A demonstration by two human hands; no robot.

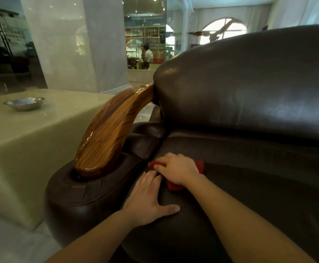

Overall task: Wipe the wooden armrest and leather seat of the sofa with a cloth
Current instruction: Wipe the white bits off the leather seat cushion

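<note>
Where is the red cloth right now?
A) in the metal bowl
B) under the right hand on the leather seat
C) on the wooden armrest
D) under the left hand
B: the right hand presses the red cloth onto the leather seat; the left hand rests bare beside it.

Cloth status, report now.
Right hand pressing red cloth flat on leather seat. Left hand open, braced on seat. Wooden armrest untouched. Nothing in the way.

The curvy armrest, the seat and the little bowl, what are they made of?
The armrest looks like varnished wood: brown grain stripes under a shiny gloss. The seat looks like dark brown leather, or maybe a look-alike: soft creases, stitched seams, dull shine. The bowl seems to be metal: silvery and reflective.
</note>
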